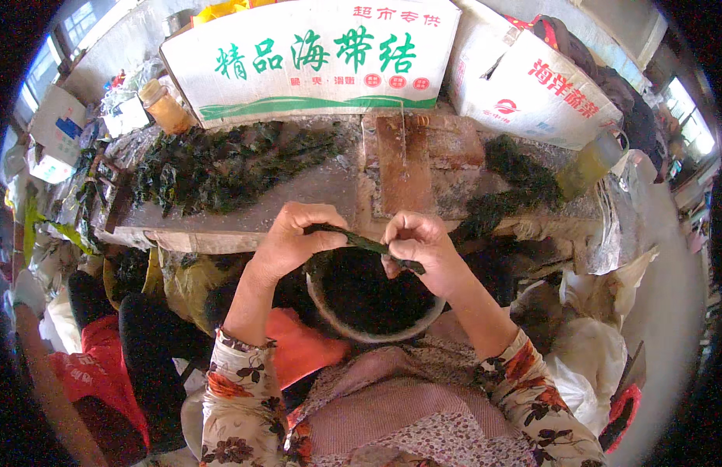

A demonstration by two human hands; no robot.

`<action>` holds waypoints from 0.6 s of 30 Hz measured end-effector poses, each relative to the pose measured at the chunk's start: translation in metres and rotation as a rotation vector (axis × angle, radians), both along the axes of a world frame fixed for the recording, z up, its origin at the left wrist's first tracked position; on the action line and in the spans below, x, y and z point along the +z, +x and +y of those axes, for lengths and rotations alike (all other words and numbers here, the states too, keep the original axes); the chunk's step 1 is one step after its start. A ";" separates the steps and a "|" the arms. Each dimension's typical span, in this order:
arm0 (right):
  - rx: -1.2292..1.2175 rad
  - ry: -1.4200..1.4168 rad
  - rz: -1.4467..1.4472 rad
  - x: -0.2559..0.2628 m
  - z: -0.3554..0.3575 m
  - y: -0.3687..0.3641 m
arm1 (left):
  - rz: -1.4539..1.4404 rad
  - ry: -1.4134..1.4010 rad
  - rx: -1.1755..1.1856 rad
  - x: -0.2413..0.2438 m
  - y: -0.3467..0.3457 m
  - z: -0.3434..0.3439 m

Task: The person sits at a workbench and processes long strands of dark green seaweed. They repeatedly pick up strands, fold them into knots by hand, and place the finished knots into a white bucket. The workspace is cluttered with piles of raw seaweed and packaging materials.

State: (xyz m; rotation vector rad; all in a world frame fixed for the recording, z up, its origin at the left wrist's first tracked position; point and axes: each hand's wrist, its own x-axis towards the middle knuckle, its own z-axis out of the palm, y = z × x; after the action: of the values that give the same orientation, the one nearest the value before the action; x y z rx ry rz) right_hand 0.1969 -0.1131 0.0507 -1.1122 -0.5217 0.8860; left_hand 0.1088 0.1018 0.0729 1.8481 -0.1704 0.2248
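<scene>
A narrow dark green strip of kelp (367, 243) is stretched between my two hands, above a round tub (344, 323) with a pale rim. My left hand (295, 236) pinches one end between thumb and fingers. Near the other end, my right hand (424, 248) grips the strip, and a short dark tail sticks out beyond its fingers. The inside of the tub is very dark, so its contents cannot be made out. On the worktable (314, 198) beyond my left hand lies a heap of wet kelp (203, 166). More kelp (498, 201) trails over the table edge at the right.
Two printed cardboard boxes, a wide one (314, 87) and a tilted one (513, 87), stand along the back. A jar (165, 108) is at the left, a yellowish plastic jug (592, 163) at the right. A person in red (101, 373) sits close on my left. Sacks (589, 356) lie at right.
</scene>
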 end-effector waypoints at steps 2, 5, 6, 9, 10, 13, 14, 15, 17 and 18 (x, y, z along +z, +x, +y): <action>-0.041 -0.078 -0.145 -0.004 0.000 0.007 | 0.007 0.034 0.009 -0.014 0.006 0.006; -0.085 -0.109 -0.297 -0.012 -0.007 0.029 | 0.007 0.009 0.028 -0.025 0.014 0.005; -0.113 -0.149 -0.264 -0.008 -0.007 0.030 | 0.022 -0.022 0.024 -0.026 0.019 0.005; -0.244 -0.186 -0.447 -0.011 -0.006 0.049 | 0.060 -0.062 0.039 -0.028 0.039 0.001; -0.281 -0.190 -0.423 -0.007 -0.005 0.056 | 0.067 -0.042 0.063 -0.026 0.049 -0.001; -0.406 -0.181 -0.781 -0.006 0.001 0.090 | 0.026 -0.065 0.070 -0.027 0.084 0.002; -0.467 -0.174 -0.919 -0.005 0.003 0.104 | 0.026 -0.101 0.085 -0.026 0.097 0.001; -0.500 -0.201 -0.921 -0.004 0.007 0.115 | 0.027 -0.137 0.101 -0.026 0.109 0.001; -0.587 -0.224 -0.994 0.005 0.014 0.127 | 0.008 -0.156 0.118 -0.026 0.131 0.004; -0.609 -0.190 -1.036 0.004 0.018 0.134 | -0.008 -0.180 0.127 -0.029 0.141 0.004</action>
State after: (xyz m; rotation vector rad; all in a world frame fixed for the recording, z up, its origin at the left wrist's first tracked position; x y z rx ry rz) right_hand 0.3305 -0.0953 0.0549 -1.7554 -0.8697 -0.2422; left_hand 0.2499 0.1053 0.0439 1.6807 -0.0363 0.3255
